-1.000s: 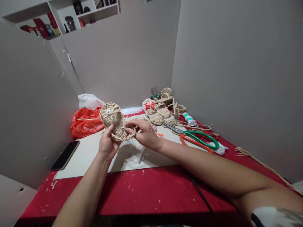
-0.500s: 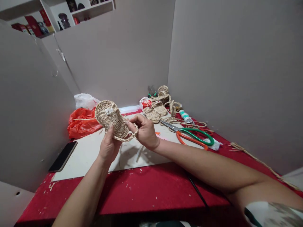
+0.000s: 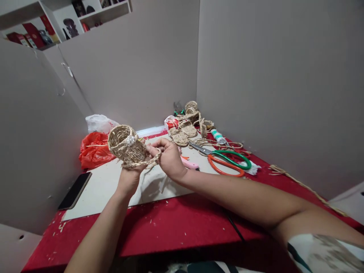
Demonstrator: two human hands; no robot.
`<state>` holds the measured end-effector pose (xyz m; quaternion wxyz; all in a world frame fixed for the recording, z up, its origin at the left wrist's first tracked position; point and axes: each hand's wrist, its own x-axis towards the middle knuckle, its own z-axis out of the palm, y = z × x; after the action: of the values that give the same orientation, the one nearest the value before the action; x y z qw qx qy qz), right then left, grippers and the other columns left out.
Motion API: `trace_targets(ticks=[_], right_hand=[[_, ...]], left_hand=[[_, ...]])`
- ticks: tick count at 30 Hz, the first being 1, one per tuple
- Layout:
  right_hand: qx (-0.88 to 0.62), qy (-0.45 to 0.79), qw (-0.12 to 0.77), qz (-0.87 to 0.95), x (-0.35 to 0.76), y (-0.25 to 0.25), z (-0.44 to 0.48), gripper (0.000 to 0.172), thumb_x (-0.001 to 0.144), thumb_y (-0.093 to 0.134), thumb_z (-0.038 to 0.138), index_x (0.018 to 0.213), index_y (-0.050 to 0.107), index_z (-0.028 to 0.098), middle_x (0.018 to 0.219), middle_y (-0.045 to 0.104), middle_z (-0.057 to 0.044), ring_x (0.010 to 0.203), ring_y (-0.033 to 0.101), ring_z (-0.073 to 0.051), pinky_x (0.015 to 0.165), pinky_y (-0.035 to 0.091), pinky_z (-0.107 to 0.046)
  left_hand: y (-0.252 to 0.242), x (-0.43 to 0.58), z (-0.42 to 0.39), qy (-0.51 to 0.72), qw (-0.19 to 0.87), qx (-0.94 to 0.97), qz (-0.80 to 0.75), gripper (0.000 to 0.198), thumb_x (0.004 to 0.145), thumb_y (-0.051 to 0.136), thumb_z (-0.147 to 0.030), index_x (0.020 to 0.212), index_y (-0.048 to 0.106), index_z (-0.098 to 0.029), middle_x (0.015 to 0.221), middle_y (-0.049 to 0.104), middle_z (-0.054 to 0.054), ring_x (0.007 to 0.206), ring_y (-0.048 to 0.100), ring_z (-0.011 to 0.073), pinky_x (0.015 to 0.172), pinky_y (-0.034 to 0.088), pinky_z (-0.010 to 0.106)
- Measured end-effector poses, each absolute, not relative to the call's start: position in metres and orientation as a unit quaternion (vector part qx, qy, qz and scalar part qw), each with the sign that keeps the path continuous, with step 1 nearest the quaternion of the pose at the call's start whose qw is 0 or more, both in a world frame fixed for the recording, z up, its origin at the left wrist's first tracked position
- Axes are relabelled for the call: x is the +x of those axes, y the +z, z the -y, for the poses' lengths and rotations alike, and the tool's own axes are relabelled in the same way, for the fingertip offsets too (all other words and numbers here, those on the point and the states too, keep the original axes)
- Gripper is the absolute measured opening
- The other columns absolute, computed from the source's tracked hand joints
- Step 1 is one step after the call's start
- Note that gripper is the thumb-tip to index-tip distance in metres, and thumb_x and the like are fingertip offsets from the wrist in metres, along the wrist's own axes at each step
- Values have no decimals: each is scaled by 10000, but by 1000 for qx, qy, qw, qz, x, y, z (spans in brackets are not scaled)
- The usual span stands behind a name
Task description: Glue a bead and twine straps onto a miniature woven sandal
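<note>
Woven slipper (image 3: 129,151), raised above the white board (image 3: 96,199) left of centre, rounded end toward the far left and beaded band (image 3: 130,141) turned upward. Supported from beneath by the left hand (image 3: 131,180), fingers mostly hidden behind the weave, probably to bear the weight and leave the right edge free. Right hand (image 3: 170,157) narrowed to a pinch on that edge, close by the braided loop (image 3: 152,161); exact contact too small to tell. Seemingly tilted to bring the pinched part within view. Scissors (image 3: 212,152) on the right, handles toward the near right, presumably for easy reach. Other woven slippers (image 3: 178,135) grouped at the far right, perhaps out of the way. Phone (image 3: 75,191) by the board's left edge, likely set aside from both hands.
</note>
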<state>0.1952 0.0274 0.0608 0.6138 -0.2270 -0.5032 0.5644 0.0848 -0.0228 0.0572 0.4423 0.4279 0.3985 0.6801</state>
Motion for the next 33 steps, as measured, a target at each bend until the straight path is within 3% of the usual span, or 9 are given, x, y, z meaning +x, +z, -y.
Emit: trace_targets(ticks=[4,8,12,17,23,27,33], right_hand=[[-242,655,574,428,191,58,-27,309,562,765,333,613,493,195,401,454,92,344,355,-45,348,243,-174],[-246,678,561,406,191,59,-22,307,535,767,291,627,493,189,390,442,103,336,340,-32,336,189,-155],[-249,688,561,387,190,57,-18,260,532,727,257,633,498,183,395,462,103,331,337,-26,328,194,-146],[-276,709,538,362,189,58,-13,141,572,633,236,626,520,172,432,517,78,337,351,-17,336,198,-130],[-231,677,568,407,187,52,-12,274,604,731,336,614,504,182,453,521,73,352,365,-29,343,231,-157],[-221,628,569,482,188,47,-18,251,662,719,365,666,556,175,465,521,71,379,415,-48,376,300,-176],[-194,565,549,585,193,51,-18,135,699,638,249,805,642,166,567,579,48,488,495,-81,485,411,-210]], left_hand=[[48,88,18,700,383,449,-402,269,633,754,-140,897,712,-172,1028,721,50,1008,643,208,919,487,319],[44,85,17,707,302,451,-453,226,649,772,-207,864,720,-158,919,725,37,846,650,167,789,505,264],[41,85,17,706,247,454,-485,195,649,781,-263,794,711,-154,756,697,6,675,611,136,665,495,247],[43,89,18,703,191,459,-509,169,647,776,-274,737,700,-153,711,688,7,669,612,151,649,495,249],[47,95,20,728,210,430,-490,136,669,746,-270,737,685,-169,734,676,-7,625,594,129,604,498,242],[45,92,19,743,218,425,-469,127,662,743,-245,706,661,-159,684,659,-6,584,577,123,566,480,233],[48,80,12,781,232,408,-413,150,645,746,-183,775,673,-178,817,709,4,731,635,145,702,512,252]])
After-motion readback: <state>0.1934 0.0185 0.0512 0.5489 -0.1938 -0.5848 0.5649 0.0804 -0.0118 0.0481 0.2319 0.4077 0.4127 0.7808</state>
